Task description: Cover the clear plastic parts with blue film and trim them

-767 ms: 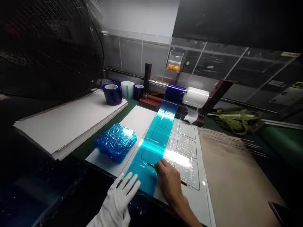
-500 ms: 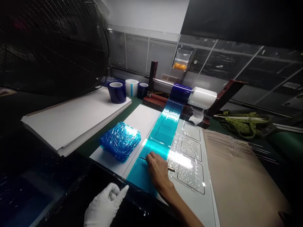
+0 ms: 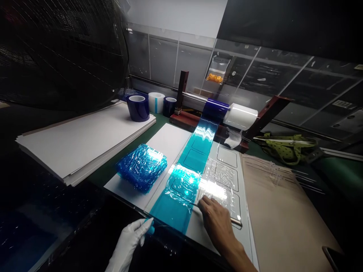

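Note:
My left hand, in a white glove, pinches a corner of the blue film at the front edge of the board. The film runs as a strip from the blue film roll down over a white sheet with outlined rectangles. My bare right hand is closed around a slim craft knife, its thin tip at the film's right edge. The film is wrinkled and shiny in its middle part. To the left lies a stack of cut blue film pieces.
A stack of white sheets at left bears a blue tape roll. A white roll shares the stand's rod. Brown board lies at right, with a green patterned pouch behind. A large fan looms upper left.
My right hand has moved right with the knife, across the film to its right edge. My left hand has come up and taken the film's front corner. The film has wrinkled.

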`<state>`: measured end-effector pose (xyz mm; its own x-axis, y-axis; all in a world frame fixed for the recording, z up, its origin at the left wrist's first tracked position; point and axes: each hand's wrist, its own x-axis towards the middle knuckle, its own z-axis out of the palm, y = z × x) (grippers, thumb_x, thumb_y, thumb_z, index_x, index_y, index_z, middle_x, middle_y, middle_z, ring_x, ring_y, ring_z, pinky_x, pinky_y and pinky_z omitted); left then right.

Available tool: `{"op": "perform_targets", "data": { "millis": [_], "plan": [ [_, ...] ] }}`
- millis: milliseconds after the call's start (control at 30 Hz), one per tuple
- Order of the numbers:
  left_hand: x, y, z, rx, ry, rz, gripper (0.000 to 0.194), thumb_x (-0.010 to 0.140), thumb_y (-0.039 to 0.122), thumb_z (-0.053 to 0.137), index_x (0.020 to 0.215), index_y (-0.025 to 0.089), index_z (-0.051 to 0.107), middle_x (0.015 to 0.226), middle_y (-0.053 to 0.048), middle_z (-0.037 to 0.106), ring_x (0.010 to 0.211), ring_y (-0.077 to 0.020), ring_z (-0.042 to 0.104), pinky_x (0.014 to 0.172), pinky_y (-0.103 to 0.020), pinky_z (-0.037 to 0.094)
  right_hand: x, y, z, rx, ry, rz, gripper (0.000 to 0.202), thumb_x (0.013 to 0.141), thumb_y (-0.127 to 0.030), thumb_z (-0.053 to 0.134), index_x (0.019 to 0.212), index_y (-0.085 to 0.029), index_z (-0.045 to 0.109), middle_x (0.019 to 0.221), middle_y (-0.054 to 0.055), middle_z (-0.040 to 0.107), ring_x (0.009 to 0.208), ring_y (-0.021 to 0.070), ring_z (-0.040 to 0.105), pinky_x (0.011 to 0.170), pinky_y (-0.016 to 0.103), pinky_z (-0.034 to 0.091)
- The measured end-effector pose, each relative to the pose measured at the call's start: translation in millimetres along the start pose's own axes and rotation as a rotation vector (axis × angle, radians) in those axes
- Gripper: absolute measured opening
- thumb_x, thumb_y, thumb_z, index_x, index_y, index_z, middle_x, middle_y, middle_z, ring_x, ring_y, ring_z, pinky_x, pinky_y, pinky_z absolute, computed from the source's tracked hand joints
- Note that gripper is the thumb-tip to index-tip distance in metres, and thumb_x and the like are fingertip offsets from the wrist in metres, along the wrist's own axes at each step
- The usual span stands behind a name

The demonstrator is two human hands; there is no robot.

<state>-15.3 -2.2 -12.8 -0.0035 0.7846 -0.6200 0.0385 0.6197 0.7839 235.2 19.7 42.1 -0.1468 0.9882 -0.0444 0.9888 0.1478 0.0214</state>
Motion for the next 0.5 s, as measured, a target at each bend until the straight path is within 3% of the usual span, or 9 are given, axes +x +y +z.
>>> {"op": "perform_targets", "data": {
  "millis": [133,267,433,500],
  "plan": [
    [-2.3,2.7,-1.4,-0.016,-0.006,0.049,0.043,0.059,0.059,0.072,0.057,0.019,0.057,0.048,0.009,0.029,0.051,-0.0087,0.022,0.059,-0.025,0.031,-37.1,29.5,3.9,-0.063,0.035,0.051,0.026,0.086,-0.004,0.045,0.076,-0.024,0.060,0.078,-0.001,0.065,0.070,0.0160,0.061,0.046,0.025,0.021],
    [-10.4,13.0,-0.5,0.050,0.022,0.064,0.046,0.059,0.060,0.071,0.056,0.017,0.054,0.049,0.008,0.028,0.050,-0.0075,0.021,0.051,-0.023,0.025,-68.4,47.7,9.6,-0.005,0.122,0.129,0.023,0.093,-0.023,0.042,0.077,-0.027,0.058,0.076,-0.002,0.065,0.063,0.0143,0.063,0.045,0.022,0.031],
    [-39.5,44.0,-6.0,0.088,0.133,0.176,0.044,0.057,0.060,0.073,0.058,0.017,0.061,0.057,0.003,0.053,0.057,-0.0121,0.048,0.057,-0.024,0.043,-94.1,67.5,10.2,0.125,0.285,0.163,0.024,0.093,-0.042,0.040,0.087,-0.031,0.061,0.084,-0.003,0.069,0.061,0.0116,0.067,0.043,0.017,0.043],
    [-47.0,64.9,-15.7,0.097,0.258,0.235,0.043,0.057,0.060,0.073,0.065,0.019,0.066,0.063,0.001,0.062,0.061,-0.0150,0.055,0.060,-0.026,0.048,-98.0,73.6,8.0,0.171,0.332,0.153,0.023,0.092,-0.044,0.043,0.090,-0.032,0.062,0.086,-0.004,0.070,0.062,0.0108,0.068,0.044,0.015,0.045]
  ]
}}
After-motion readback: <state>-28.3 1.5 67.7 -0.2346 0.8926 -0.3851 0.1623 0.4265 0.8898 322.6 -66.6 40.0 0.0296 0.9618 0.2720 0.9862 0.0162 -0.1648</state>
